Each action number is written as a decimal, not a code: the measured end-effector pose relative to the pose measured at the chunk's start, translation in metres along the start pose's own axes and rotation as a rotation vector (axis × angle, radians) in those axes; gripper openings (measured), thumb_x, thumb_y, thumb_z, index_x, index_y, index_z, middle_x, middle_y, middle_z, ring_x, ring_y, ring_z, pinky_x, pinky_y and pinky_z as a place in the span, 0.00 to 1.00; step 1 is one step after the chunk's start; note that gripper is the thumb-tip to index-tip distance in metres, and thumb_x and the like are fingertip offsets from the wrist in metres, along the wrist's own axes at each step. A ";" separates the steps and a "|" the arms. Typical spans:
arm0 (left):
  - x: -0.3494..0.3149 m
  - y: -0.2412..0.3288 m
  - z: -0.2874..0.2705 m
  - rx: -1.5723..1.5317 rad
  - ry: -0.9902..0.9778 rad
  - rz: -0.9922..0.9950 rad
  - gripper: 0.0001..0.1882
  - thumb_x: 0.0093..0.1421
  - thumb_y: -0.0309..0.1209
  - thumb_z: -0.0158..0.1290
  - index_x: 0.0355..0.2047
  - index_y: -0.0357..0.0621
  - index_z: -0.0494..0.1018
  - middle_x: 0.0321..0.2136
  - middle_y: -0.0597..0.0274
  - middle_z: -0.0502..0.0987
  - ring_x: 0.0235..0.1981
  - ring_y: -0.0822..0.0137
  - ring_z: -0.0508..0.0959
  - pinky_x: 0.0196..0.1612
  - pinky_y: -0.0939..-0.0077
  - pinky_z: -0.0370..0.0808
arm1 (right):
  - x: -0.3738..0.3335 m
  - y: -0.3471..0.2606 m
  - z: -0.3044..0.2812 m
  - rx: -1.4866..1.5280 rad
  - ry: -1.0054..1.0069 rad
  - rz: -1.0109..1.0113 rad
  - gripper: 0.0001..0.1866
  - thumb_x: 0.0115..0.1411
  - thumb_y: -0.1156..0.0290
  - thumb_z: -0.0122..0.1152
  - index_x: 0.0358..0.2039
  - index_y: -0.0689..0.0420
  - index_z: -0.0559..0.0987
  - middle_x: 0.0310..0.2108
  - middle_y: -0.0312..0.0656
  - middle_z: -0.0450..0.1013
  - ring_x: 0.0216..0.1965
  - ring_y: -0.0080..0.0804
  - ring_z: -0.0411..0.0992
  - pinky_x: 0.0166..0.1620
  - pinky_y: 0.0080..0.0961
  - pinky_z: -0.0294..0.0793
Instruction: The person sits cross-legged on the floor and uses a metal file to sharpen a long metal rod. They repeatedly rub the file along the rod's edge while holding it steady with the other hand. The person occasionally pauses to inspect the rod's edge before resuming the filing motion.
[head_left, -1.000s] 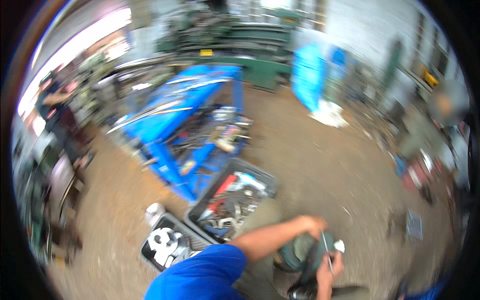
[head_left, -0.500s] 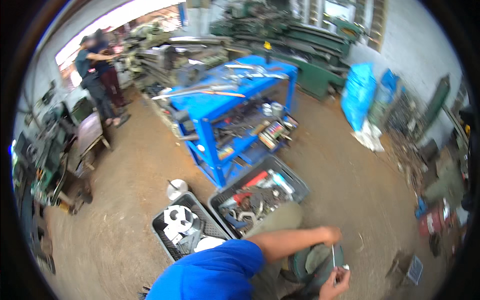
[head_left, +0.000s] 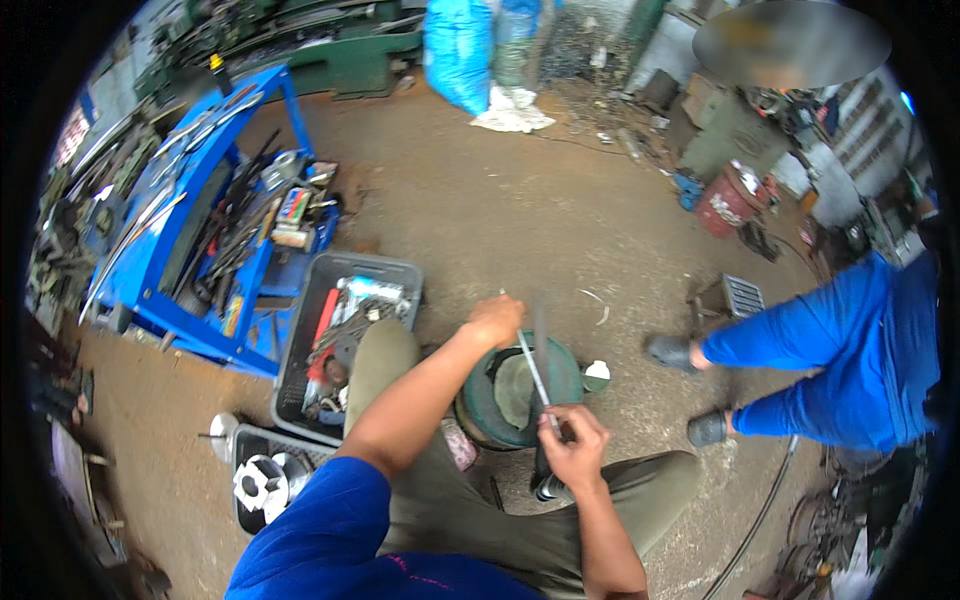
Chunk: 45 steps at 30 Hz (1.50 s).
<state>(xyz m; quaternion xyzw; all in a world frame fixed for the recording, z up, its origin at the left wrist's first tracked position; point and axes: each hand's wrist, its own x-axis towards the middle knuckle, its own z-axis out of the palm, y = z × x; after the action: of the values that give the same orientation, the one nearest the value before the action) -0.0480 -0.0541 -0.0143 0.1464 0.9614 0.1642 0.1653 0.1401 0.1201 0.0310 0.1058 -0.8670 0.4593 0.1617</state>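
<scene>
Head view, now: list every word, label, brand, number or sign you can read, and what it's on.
None can be read.
Small box on the blue bench: coloured print, too small.
Red bucket: pale marks, too blurred.
Held thin rod: no lettering discernible.

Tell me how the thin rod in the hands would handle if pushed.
The rod is probably stiff, running straight between the left hand and right hand. It looks slim, so likely light. Being narrow, it might roll, though its cross-section is too small to tell.
</scene>
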 end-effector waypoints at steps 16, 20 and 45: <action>-0.003 0.005 0.051 -0.070 -0.523 0.568 0.17 0.50 0.35 0.65 0.41 0.52 0.81 0.37 0.53 0.81 0.42 0.53 0.81 0.45 0.60 0.76 | -0.008 -0.024 -0.012 0.074 0.265 -0.436 0.09 0.49 0.76 0.74 0.31 0.62 0.82 0.27 0.41 0.77 0.24 0.34 0.77 0.27 0.27 0.76; 0.000 0.014 0.058 0.040 -0.541 0.604 0.17 0.52 0.36 0.64 0.44 0.51 0.80 0.39 0.53 0.81 0.43 0.53 0.80 0.46 0.61 0.75 | -0.005 -0.021 -0.023 0.059 0.356 -0.402 0.08 0.52 0.76 0.72 0.31 0.63 0.82 0.26 0.43 0.77 0.25 0.36 0.77 0.28 0.28 0.77; 0.009 0.025 0.057 0.194 -0.680 0.586 0.24 0.52 0.33 0.59 0.52 0.47 0.78 0.50 0.46 0.78 0.54 0.48 0.77 0.57 0.61 0.72 | -0.003 -0.007 -0.044 0.012 0.411 -0.398 0.09 0.51 0.78 0.70 0.33 0.65 0.81 0.30 0.43 0.74 0.32 0.40 0.73 0.33 0.33 0.75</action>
<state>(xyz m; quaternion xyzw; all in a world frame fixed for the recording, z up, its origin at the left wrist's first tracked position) -0.0294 -0.0130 -0.0585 0.4724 0.7816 0.0558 0.4035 0.1528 0.1534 0.0583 0.1795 -0.7754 0.4356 0.4204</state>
